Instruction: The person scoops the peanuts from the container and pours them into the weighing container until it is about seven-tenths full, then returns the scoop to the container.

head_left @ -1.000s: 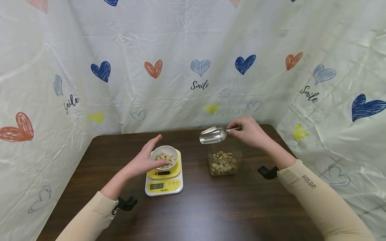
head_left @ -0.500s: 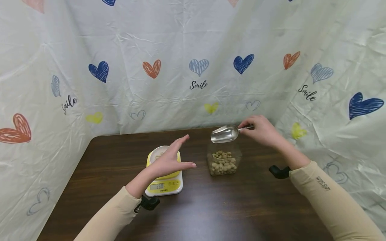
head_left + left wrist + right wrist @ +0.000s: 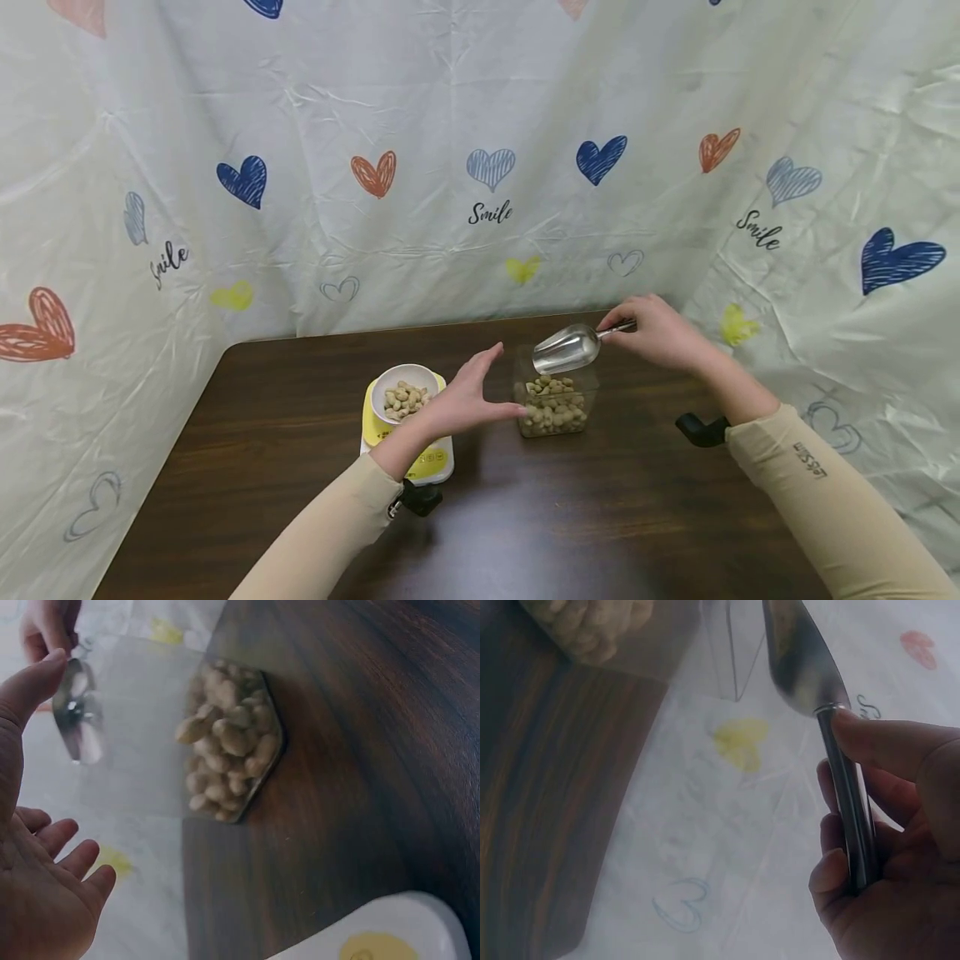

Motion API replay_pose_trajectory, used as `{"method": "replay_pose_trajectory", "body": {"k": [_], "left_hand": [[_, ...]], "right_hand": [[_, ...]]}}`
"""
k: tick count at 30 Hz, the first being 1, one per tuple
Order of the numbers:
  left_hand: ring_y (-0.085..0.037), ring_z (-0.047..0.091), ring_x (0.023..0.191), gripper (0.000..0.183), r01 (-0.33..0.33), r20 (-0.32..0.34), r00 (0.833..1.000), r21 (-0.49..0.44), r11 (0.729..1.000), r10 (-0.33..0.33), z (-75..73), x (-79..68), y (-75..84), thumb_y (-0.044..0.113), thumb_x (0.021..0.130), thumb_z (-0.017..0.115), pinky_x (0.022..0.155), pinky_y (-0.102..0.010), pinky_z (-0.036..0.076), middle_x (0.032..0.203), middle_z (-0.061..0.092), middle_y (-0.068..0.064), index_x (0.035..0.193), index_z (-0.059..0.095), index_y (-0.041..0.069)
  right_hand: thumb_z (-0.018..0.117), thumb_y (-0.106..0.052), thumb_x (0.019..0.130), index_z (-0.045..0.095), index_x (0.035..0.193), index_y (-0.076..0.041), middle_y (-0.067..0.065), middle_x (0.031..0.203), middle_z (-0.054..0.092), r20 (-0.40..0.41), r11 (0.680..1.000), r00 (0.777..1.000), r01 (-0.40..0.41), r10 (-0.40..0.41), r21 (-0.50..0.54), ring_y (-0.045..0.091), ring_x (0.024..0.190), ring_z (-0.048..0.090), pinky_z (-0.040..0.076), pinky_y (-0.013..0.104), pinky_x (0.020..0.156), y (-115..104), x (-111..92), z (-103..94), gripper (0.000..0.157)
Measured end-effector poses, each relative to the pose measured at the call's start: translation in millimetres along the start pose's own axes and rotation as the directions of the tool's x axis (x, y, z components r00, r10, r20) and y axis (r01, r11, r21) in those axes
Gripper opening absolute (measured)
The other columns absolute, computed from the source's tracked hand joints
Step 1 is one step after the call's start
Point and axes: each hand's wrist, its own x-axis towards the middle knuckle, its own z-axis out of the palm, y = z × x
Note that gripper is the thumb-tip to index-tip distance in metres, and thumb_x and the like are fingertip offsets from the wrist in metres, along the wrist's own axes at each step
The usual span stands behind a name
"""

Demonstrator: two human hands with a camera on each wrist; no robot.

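Observation:
In the head view my right hand (image 3: 660,333) grips the handle of a metal scoop (image 3: 567,349). The scoop hangs over a clear square container (image 3: 522,375) partly filled with peanuts in the shell (image 3: 553,410); no peanuts show in it. My left hand (image 3: 465,402) reaches toward the container's left side, thumb and fingers spread wide, holding nothing. The left wrist view shows the peanuts (image 3: 229,739) behind the clear wall, the hand apart from it. Under my left forearm stands a yellow and white kitchen scale (image 3: 373,429) bearing a white bowl (image 3: 381,392) of peanuts; its readout is hidden.
All of this stands on a dark wooden table (image 3: 570,517). A white curtain (image 3: 420,275) printed with hearts hangs behind the table and along both sides.
My left hand has moved right, from beside the bowl on the scale to near the container. The scoop in my right hand has shifted right, then lowered a little over the container.

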Motion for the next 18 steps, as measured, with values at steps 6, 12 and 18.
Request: {"method": "replay_pose_trajectory", "body": {"k": [6, 12, 18], "left_hand": [[-0.01, 0.012, 0.137, 0.108, 0.062, 0.017, 0.998, -0.023, 0.998, -0.062, 18.0, 11.0, -4.2, 0.061, 0.07, 0.071, 0.105, -0.041, 0.024, 0.15, 0.016, 0.011, 0.148, 0.002, 0.035], [-0.012, 0.011, 0.137, 0.11, 0.092, 0.012, 0.996, -0.075, 0.993, -0.091, 30.3, 18.3, -6.8, 0.067, 0.067, 0.068, 0.104, -0.043, 0.025, 0.151, 0.015, 0.011, 0.147, -0.002, 0.038], [-0.011, 0.011, 0.137, 0.11, 0.09, 0.01, 0.996, -0.091, 0.992, -0.089, 34.7, 24.2, -7.3, 0.066, 0.066, 0.069, 0.104, -0.042, 0.026, 0.151, 0.013, 0.01, 0.146, -0.003, 0.041]], "right_hand": [[0.071, -0.022, 0.084, 0.072, 0.094, -0.021, -0.004, 0.093, 0.064, -0.002, 1.0, 1.0, 0.017, -0.017, -0.013, 0.019, 0.093, 0.05, 0.036, 0.04, 0.08, 1.9, 1.3, 3.2, 0.011], [0.07, -0.023, 0.084, 0.072, 0.095, -0.021, -0.003, 0.097, 0.063, -0.004, 0.999, 1.0, 0.024, -0.024, -0.046, 0.021, 0.096, 0.046, 0.035, 0.041, 0.081, -0.3, 1.6, 8.7, 0.012], [0.071, -0.024, 0.084, 0.071, 0.096, -0.022, -0.004, 0.098, 0.062, -0.004, 0.996, 1.0, 0.026, -0.027, -0.08, 0.022, 0.097, 0.046, 0.036, 0.041, 0.081, -0.7, 4.5, 12.3, 0.012]]}}
